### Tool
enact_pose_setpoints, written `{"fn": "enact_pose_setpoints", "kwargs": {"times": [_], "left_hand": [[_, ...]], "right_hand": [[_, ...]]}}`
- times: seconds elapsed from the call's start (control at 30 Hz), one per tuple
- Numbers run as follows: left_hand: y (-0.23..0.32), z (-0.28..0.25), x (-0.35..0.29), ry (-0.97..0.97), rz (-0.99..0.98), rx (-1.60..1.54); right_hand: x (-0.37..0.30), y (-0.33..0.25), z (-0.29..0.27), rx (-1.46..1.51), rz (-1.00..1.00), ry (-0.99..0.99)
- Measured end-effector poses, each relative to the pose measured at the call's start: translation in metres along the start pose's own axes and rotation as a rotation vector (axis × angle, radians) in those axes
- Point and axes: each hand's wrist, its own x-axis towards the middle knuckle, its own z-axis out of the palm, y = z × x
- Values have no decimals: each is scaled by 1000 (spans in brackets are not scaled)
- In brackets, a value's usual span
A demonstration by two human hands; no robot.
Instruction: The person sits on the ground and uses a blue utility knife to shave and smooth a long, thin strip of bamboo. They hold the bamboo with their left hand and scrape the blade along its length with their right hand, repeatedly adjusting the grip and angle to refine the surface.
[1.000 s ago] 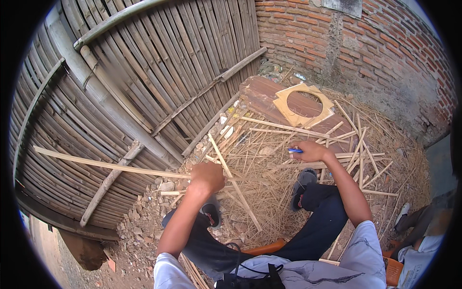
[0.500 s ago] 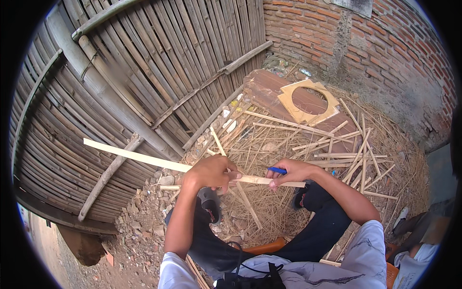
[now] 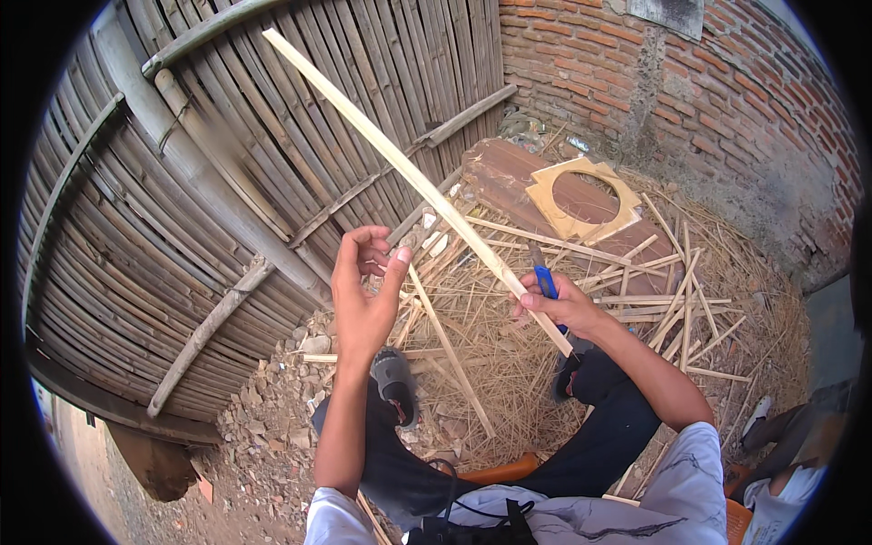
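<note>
A long pale bamboo strip [image 3: 400, 162] slants up to the far left from my right hand [image 3: 568, 307]. My right fingers and thumb close round it near its lower end, which lies over my right knee. The same hand also holds a blue utility knife [image 3: 545, 282], its blade pointing away from me. To the left, my left hand [image 3: 365, 295] is raised with fingers curved and apart, holding nothing and clear of the strip. Another bamboo strip [image 3: 451, 354] lies on the ground between my feet.
Several cut bamboo strips [image 3: 686, 300] lie in a loose pile at right on straw-like shavings. Beyond them, a brown board [image 3: 509, 177] carries a flat frame with a round hole [image 3: 542, 195]. A bamboo wall [image 3: 363, 82] and a brick wall [image 3: 581, 54] stand close. Someone sits at lower right.
My left hand has let go of the strip and lifted away. The strip has swung from nearly level to steeply slanted, its far end raised. The knife in my right hand now points forward.
</note>
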Motion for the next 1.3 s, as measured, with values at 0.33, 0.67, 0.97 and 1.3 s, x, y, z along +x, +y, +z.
{"fn": "enact_pose_setpoints", "kwargs": {"times": [0.33, 0.67, 0.97, 1.3], "left_hand": [[-1, 64, -83, -843, -376, -251], [-8, 74, -92, -859, -559, -563], [-12, 59, -91, -977, -538, -631], [-1, 53, -90, -988, -480, -545]], "right_hand": [[3, 11, 23, -236, -239, 273], [-12, -16, 18, -218, -264, 283], [-18, -37, 8, -116, -261, 240], [-9, -29, 17, -146, -272, 227]]}}
